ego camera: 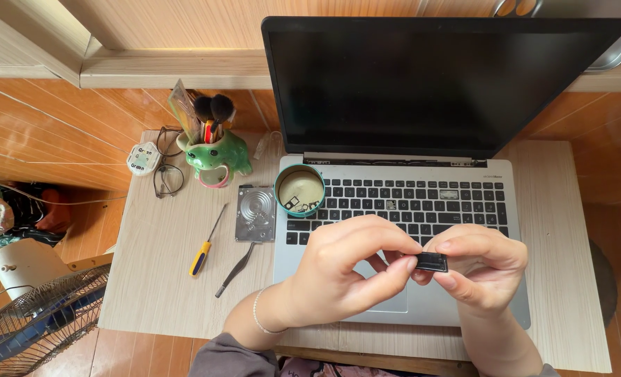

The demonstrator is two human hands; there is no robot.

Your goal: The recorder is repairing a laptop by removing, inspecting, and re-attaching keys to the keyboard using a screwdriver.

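A small pale wooden table (157,279) is set against orange wood panelling. On it, from the left, a yellow-handled screwdriver (206,244), tweezers (234,271), a bare hard-drive body (256,213) and a teal cup (300,190) of small parts are laid beside a silver laptop (464,209). Above the palm rest, a small black rectangular keycap (432,262) is pinched by the left hand (338,276) and the right hand (481,269), fingertips closed on its ends. A light, level grip seems wise, since such thin glossy plastic is easily bent.

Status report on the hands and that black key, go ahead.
Left hand and right hand both pinch small black keycap over laptop. Nothing blocking.
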